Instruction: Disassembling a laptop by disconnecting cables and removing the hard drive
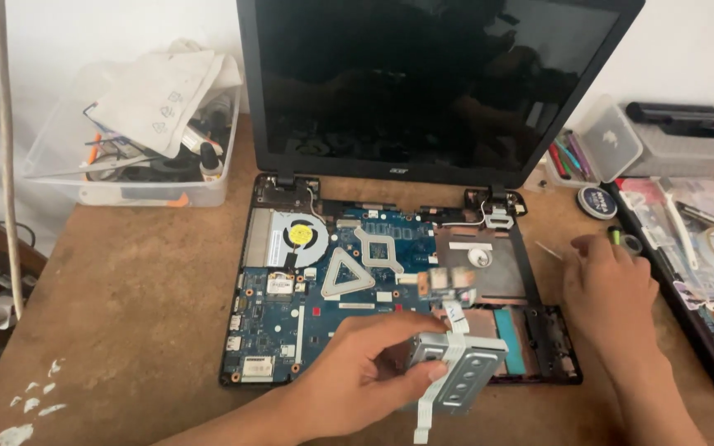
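A hand lifts a metal part out of an open laptop.

The left hand [357, 363] has its fingers pinched on a silver metal part [460, 376] with a flat white cable [438, 388] hanging from it, just above the front edge of the open laptop base [291, 330]. The right hand [613, 289] rests near the table's right edge, fingers curled; I cannot tell if it holds anything. A blue board [324, 314] with a fan [301, 235] fills the base. A clear box [126, 194] sits at the back left corner.
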